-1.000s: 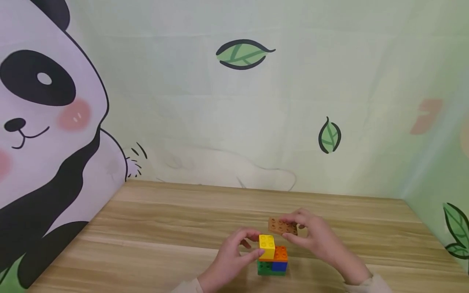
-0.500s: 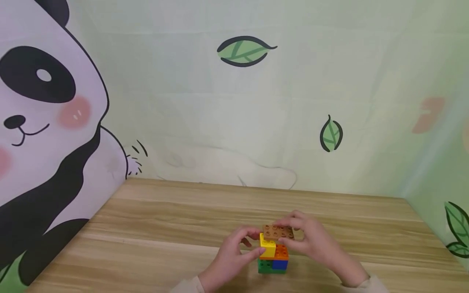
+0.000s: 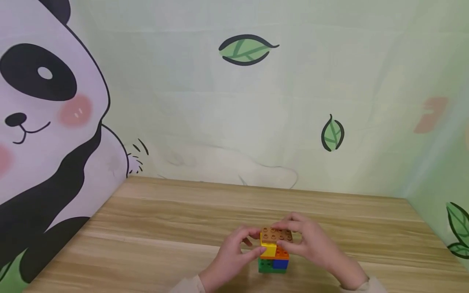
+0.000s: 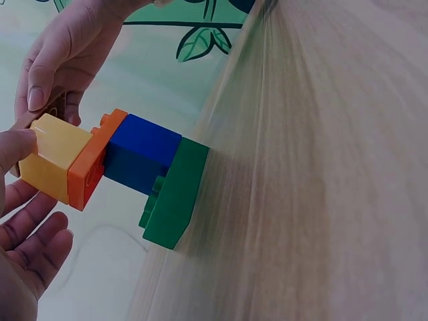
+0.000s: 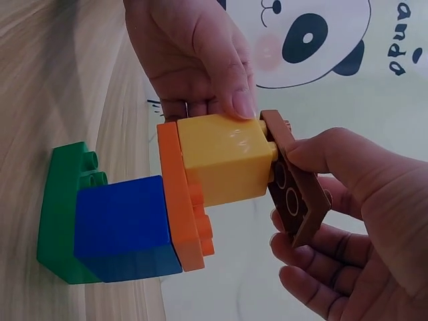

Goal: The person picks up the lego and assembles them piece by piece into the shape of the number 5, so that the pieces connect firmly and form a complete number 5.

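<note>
A small stack of toy building bricks stands on the wooden table: a green plate (image 4: 177, 200) at the bottom, a blue brick (image 5: 127, 227) on it, then an orange plate (image 5: 180, 200) and a yellow brick (image 3: 269, 250). My left hand (image 3: 232, 254) holds the yellow brick between thumb and fingers. With thumb and fingers, my right hand (image 3: 313, 244) pinches a brown plate (image 3: 276, 234) over the yellow brick. In the right wrist view the brown plate meets the yellow studs, slightly tilted, with a thin gap showing. Its far part overhangs the orange plate.
The wooden table (image 3: 165, 215) spreads out around the stack. Behind it rises a pale green cloth backdrop (image 3: 183, 101) printed with leaves, and a panda picture (image 3: 95, 162) fills the left side.
My right hand has brought the brown plate left and down, from behind and above the stack onto the top of the yellow brick. My left hand has kept its hold, nearly still.
</note>
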`<state>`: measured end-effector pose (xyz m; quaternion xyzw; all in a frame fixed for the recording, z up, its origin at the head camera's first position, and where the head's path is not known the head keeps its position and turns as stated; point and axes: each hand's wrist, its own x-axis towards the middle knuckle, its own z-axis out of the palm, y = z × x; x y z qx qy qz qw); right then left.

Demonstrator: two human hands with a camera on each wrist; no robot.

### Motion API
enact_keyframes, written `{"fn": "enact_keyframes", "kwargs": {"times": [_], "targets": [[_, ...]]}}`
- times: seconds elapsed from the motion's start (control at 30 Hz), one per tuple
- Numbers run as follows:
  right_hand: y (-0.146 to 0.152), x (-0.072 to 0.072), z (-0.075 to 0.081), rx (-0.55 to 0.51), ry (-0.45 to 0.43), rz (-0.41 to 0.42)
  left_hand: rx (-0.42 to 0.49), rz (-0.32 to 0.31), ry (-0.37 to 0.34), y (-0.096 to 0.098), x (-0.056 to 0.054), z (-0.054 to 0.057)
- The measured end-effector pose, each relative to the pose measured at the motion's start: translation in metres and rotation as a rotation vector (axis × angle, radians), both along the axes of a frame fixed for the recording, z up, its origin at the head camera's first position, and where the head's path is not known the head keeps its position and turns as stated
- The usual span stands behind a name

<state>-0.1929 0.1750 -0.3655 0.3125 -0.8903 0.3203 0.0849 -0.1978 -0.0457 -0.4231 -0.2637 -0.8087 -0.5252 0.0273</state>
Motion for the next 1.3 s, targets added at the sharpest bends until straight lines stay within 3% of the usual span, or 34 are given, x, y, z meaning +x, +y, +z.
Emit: {"fn": "enact_keyframes", "kwargs": {"times": [0.4, 0.63, 1.3], "targets": [[-0.0044, 0.0025, 0.0014, 0.038, 0.034, -0.003, -0.015, 0.006, 0.027, 0.0001, 0.0009, 0.0026], [-0.0046, 0.0036, 0.0038, 0.037, 0.002, 0.0, -0.032, 0.02, 0.037, 0.0002, 0.0018, 0.0035], [-0.0043, 0.0043, 0.0036, 0.058, 0.016, -0.012, -0.017, 0.026, 0.017, 0.0019, 0.0017, 0.002]]}}
